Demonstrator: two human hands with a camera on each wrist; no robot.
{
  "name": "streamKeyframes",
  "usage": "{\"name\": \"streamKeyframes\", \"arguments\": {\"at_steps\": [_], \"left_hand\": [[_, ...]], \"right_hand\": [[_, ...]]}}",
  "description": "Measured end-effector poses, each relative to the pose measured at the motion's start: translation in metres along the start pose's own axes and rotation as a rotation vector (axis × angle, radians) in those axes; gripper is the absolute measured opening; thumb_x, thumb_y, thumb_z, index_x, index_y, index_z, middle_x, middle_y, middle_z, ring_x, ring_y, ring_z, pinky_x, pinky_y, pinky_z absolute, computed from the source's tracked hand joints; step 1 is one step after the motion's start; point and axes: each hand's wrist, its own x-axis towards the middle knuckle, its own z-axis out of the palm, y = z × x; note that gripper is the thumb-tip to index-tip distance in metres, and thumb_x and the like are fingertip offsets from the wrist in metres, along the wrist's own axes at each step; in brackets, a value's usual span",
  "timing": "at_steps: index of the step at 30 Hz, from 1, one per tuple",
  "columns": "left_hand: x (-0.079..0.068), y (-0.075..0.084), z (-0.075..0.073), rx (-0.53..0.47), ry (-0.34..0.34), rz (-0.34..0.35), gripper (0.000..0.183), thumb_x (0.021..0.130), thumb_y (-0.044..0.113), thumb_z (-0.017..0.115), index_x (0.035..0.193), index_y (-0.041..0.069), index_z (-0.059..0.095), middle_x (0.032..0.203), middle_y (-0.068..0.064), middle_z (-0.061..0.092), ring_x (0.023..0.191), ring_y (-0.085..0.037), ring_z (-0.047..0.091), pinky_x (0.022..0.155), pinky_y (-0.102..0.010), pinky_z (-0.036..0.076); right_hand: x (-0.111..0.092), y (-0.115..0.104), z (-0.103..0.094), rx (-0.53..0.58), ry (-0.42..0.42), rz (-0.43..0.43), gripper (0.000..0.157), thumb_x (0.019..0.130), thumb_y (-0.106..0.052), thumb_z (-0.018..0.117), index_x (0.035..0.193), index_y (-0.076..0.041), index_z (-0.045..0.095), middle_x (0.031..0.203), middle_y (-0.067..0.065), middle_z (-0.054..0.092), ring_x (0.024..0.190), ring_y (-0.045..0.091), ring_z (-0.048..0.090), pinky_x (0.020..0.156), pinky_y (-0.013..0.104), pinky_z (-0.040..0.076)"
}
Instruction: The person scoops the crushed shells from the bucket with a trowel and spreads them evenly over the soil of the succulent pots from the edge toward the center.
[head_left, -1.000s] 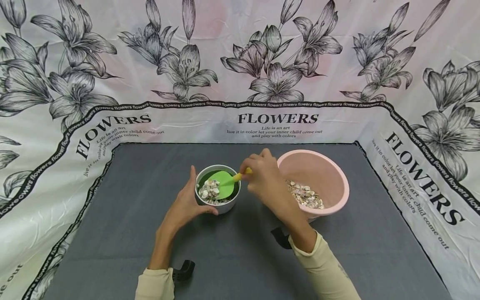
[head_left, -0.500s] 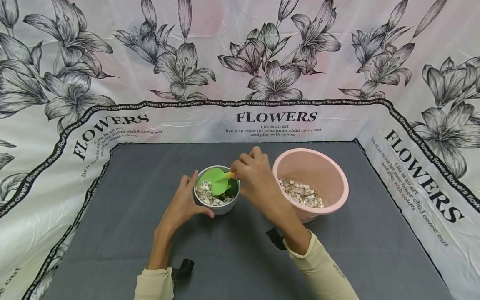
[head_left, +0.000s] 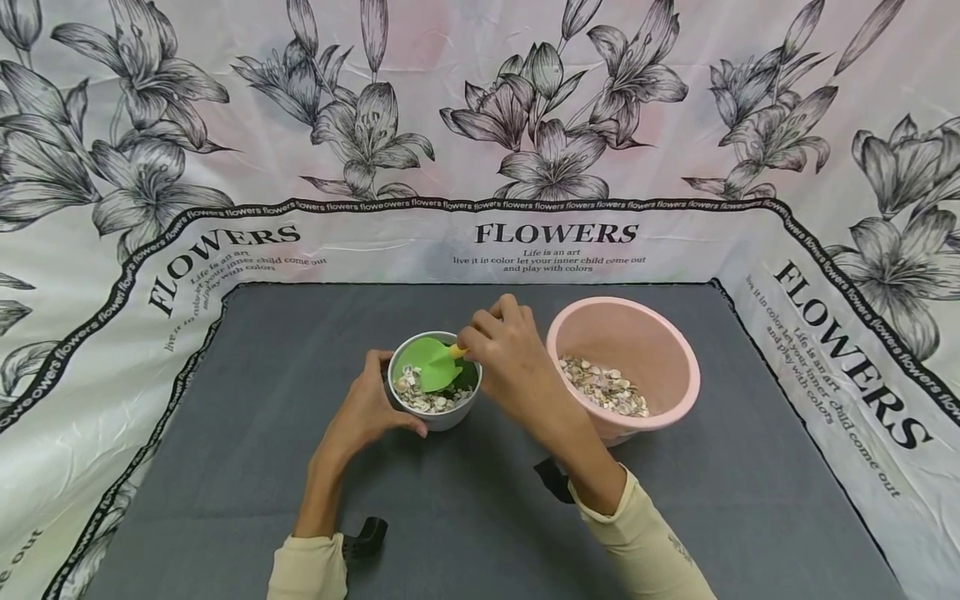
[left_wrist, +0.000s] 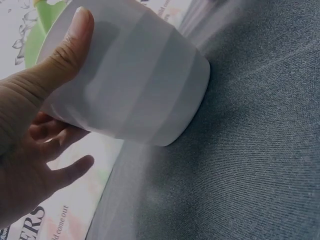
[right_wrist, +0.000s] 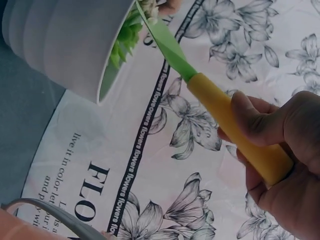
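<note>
A small white pot (head_left: pixel 450 417) stands on the grey cloth, with pale chips (head_left: pixel 429 400) inside it. Green leaves (right_wrist: pixel 126 41) show at its rim in the right wrist view. My left hand (head_left: pixel 363 412) holds the pot from the left, thumb (left_wrist: pixel 70 47) against the near wall and fingers partly hidden behind it. A toy-like trowel (head_left: pixel 427 363) with a green blade and yellow handle (right_wrist: pixel 220 112) is gripped in my right hand (head_left: pixel 517 362). Its blade is inside the pot's mouth, tipped over the chips toward the left side.
Right of the white pot stands a larger pink tub (head_left: pixel 637 337) with more pale chips (head_left: pixel 606 385) in it. My right forearm passes in front of the tub's near left side. A white flower-printed sheet (head_left: pixel 555 150) rises behind and on both sides of the grey cloth (head_left: pixel 480 517).
The trowel and right hand have moved left, and the blade has tipped its heap of chips into the white pot. My left index finger, earlier raised, now bends at the rim.
</note>
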Motion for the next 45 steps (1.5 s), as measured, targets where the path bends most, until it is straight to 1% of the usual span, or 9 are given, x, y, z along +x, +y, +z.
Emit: {"name": "streamKeyframes", "arguments": {"at_steps": [4,11,16,19,23,27,30,36,45], "left_hand": [[0.000,0.000,0.000,0.000,0.000,-0.011,0.128,0.059,0.013,0.103,0.158,-0.004,0.026,0.146,-0.027,0.051,0.133,-0.042,0.055,0.111,-0.059,0.046],[0.000,-0.001,0.001,0.048,0.016,0.032,0.112,0.059,0.013,0.103,0.152,-0.002,0.043,0.142,-0.023,0.053,0.130,-0.040,0.055,0.112,-0.059,0.046],[0.000,-0.002,0.002,0.043,0.006,0.022,0.111,0.060,0.014,0.103,0.151,-0.002,0.043,0.143,-0.023,0.052,0.133,-0.041,0.053,0.115,-0.060,0.044],[-0.001,-0.003,0.001,0.054,-0.008,0.024,0.115,0.061,0.017,0.103,0.155,-0.002,0.039,0.147,-0.024,0.050,0.138,-0.042,0.050,0.116,-0.062,0.043],[-0.002,-0.003,-0.001,0.064,-0.040,0.019,0.129,0.063,0.021,0.102,0.164,0.002,0.025,0.161,-0.026,0.038,0.150,-0.045,0.040,0.118,-0.066,0.040],[-0.003,0.000,-0.005,0.075,-0.039,0.049,0.137,0.062,0.023,0.102,0.168,0.006,0.017,0.162,-0.025,0.039,0.150,-0.043,0.041,0.117,-0.065,0.041],[-0.002,0.005,-0.010,0.093,-0.017,0.094,0.136,0.063,0.026,0.102,0.168,0.009,0.018,0.154,-0.025,0.045,0.143,-0.043,0.047,0.113,-0.064,0.044],[-0.001,0.018,-0.014,0.097,0.005,0.153,0.130,0.064,0.028,0.101,0.168,0.018,0.023,0.163,-0.020,0.038,0.151,-0.041,0.041,0.115,-0.066,0.043],[0.013,0.044,-0.004,0.092,0.051,0.292,0.114,0.070,0.028,0.099,0.165,0.019,0.035,0.161,-0.013,0.044,0.149,-0.034,0.046,0.116,-0.060,0.046]], "right_hand": [[0.000,0.000,-0.002,-0.013,0.023,-0.050,0.009,0.088,-0.005,0.082,0.088,-0.010,0.074,0.091,0.002,0.069,0.092,0.023,0.050,0.082,0.039,0.044],[-0.001,0.001,-0.009,-0.046,0.097,-0.106,0.010,0.088,-0.001,0.080,0.086,-0.009,0.075,0.093,0.004,0.071,0.095,0.026,0.054,0.083,0.041,0.047],[-0.002,0.004,-0.014,-0.045,0.143,-0.102,0.011,0.087,0.003,0.078,0.086,-0.008,0.076,0.094,0.006,0.072,0.094,0.028,0.056,0.082,0.042,0.047],[-0.004,0.007,-0.018,-0.025,0.172,-0.077,0.012,0.086,0.005,0.078,0.086,-0.007,0.077,0.095,0.007,0.073,0.095,0.029,0.057,0.081,0.042,0.047],[-0.009,0.013,-0.027,0.016,0.197,-0.023,0.011,0.086,0.003,0.079,0.086,-0.007,0.076,0.094,0.006,0.074,0.094,0.030,0.057,0.079,0.042,0.044],[-0.015,0.021,-0.037,0.067,0.198,0.038,0.011,0.086,0.002,0.080,0.088,-0.008,0.076,0.096,0.006,0.075,0.095,0.030,0.056,0.080,0.043,0.043],[-0.020,0.028,-0.044,0.116,0.195,0.083,0.012,0.086,0.002,0.081,0.091,-0.008,0.076,0.098,0.006,0.075,0.094,0.029,0.055,0.082,0.043,0.042],[-0.031,0.041,-0.053,0.138,0.211,0.166,0.015,0.083,0.003,0.084,0.094,-0.005,0.078,0.096,0.009,0.077,0.090,0.028,0.052,0.079,0.039,0.037],[-0.050,0.060,-0.068,0.150,0.275,0.243,0.019,0.077,0.004,0.088,0.094,-0.001,0.080,0.093,0.012,0.078,0.089,0.031,0.053,0.079,0.039,0.032]]}}
